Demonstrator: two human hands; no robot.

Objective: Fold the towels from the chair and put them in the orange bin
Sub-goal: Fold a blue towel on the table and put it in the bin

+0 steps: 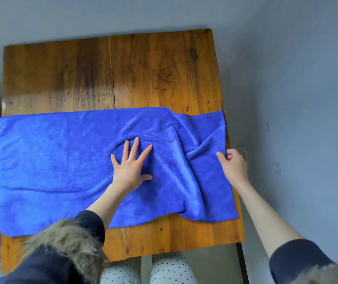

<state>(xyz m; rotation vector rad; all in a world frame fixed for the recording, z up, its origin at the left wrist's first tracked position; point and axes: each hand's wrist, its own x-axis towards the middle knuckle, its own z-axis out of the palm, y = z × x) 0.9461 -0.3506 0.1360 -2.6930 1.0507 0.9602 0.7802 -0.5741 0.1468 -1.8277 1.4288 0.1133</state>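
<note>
Head view, looking down. Blue towel [61, 160] lies spread across the near half of the wooden table [102, 68], long side running left to right. Its left end overhangs the table's left edge; its right end reaches the right edge. Left portion fairly flat, one long crease near the front. Right portion rumpled, with folds running diagonally and a layer doubled over near the far right corner.

Left hand [131, 167] rests palm-down on the middle of the towel, fingers [136, 144] straight and spread, pressing the cloth; a curved ridge of fabric arcs just beyond the fingertips.

Right hand [233, 165] sits at the towel's right edge, by the table's right side. Its fingers are curled, thumb on top, pinching the towel's border.

Dark sleeves with fur trim [67, 236] on both arms, pushed up the forearms. Spotted white trousers [164, 271] show below the table's near edge. Grey wall [297, 78] behind and to the right.
</note>
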